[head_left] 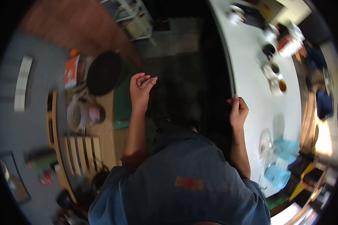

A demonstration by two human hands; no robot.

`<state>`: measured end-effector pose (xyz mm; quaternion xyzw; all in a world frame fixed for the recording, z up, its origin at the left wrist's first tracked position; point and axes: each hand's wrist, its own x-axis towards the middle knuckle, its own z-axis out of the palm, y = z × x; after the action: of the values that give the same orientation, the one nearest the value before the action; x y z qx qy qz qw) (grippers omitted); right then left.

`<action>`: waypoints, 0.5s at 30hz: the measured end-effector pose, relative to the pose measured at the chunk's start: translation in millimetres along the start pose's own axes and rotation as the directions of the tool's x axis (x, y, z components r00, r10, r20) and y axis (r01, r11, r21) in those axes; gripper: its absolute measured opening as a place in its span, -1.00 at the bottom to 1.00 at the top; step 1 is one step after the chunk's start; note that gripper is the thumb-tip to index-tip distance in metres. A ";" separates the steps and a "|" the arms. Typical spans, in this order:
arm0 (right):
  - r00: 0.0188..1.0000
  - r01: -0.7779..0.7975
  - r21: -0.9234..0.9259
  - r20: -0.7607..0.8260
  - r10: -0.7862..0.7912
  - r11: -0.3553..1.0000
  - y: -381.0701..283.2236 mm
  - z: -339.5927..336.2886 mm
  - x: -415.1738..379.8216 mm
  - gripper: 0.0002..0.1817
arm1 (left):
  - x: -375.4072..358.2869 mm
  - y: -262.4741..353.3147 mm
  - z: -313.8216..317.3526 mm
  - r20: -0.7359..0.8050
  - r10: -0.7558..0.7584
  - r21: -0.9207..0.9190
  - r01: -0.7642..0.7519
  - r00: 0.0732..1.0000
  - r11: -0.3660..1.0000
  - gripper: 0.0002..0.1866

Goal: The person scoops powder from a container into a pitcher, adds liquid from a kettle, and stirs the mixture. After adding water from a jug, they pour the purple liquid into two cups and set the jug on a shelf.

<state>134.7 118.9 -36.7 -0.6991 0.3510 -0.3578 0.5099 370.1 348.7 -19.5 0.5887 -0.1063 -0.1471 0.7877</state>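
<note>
My left hand (142,91) is held up over the dark floor, its fingers curled in and the thumb against them. A green cabinet front (124,99) and a dark round pan (104,74) lie just to its left. Beside the long edge of the white table (248,80) is my right hand (238,111), thumb and fingers drawn together in a pinch. Whatever either hand may hold is too small or hidden to make out. Both forearms reach forward from a grey-blue shirt (169,165).
On the white table stand cups (278,87), clear glassware (266,146) and light-blue containers (277,176). A wooden counter to the left bears a clear plastic jug (80,114), an orange-and-white packet (71,71) and a slatted wooden rack (84,153). A white metal shelf (139,22) stands ahead.
</note>
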 end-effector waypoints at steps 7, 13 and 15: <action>0.833 0.113 0.023 0.543 -0.107 0.993 -37.6 165.3 -4.4 -0.64 | -85.3 38.2 -166.6 -0.464 0.158 -0.005 -0.182 0.872 0.983 -0.59; 0.642 0.145 -0.038 0.764 -0.065 0.989 -58.7 325.8 -48.1 -0.73 | -147.2 63.3 -263.1 -0.647 0.156 0.094 -0.125 0.747 0.988 -0.60; 0.597 0.171 -0.068 0.801 -0.048 0.983 -61.8 358.7 -65.0 -0.74 | -161.5 66.7 -282.2 -0.690 0.122 0.070 -0.102 0.713 0.992 -0.60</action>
<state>418.0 354.7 -66.6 -0.8388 0.0677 -0.0151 0.5400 322.4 676.8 -34.8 0.6041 0.1583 0.1330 0.7696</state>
